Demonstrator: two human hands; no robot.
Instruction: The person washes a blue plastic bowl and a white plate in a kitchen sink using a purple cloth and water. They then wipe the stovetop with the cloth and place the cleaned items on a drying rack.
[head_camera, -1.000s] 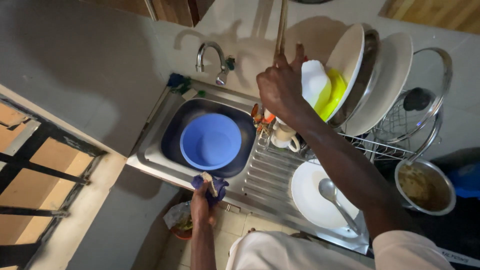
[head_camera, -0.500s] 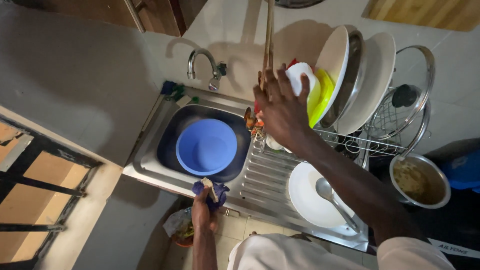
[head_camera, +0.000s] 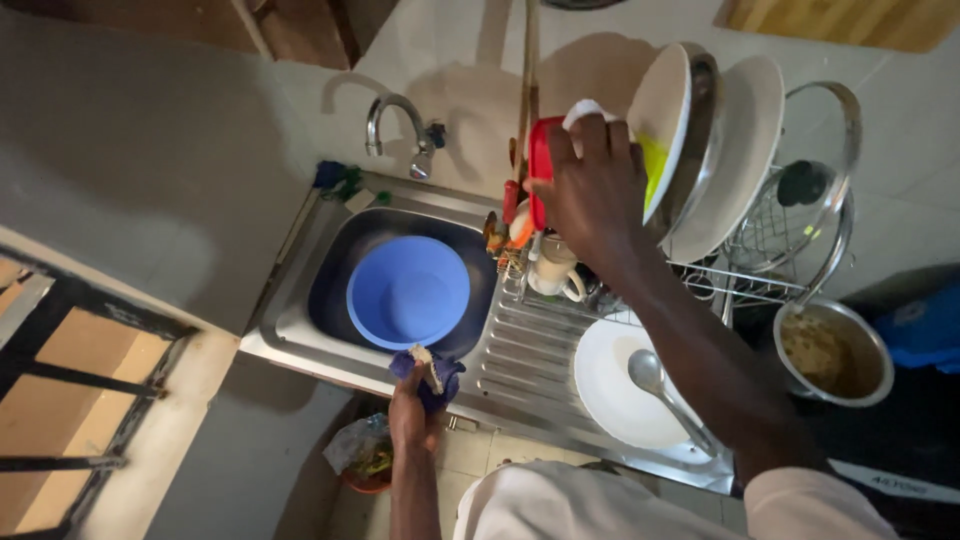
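The steel sink (head_camera: 300, 300) sits against a tiled wall, its basin almost filled by a blue bowl (head_camera: 408, 292), which leaves only a thin dark margin of room around it; the tap (head_camera: 398, 120) arches over the back rim. To the right the ribbed drainboard (head_camera: 525, 350) is crowded: a white plate (head_camera: 610, 395) carrying a metal spoon (head_camera: 655, 385) takes up the near part, a white mug (head_camera: 553, 270) stands at the far part, and the wire dish rack (head_camera: 770, 240) closes off the far right with upright white plates (head_camera: 735, 150) and a glass lid. A steel pot (head_camera: 835, 352) with food stands on the counter just past the drainboard edge. The right hand (head_camera: 590, 190) is up at the rack, its fingers (head_camera: 600, 135) curled around a red-lidded container (head_camera: 542, 170) (the white piece behind it may be part of the same thing; I cannot tell) close to the leaning plates. The left hand (head_camera: 412, 410) rests at the sink's front rim, fingers closed on a blue cloth (head_camera: 430, 372).
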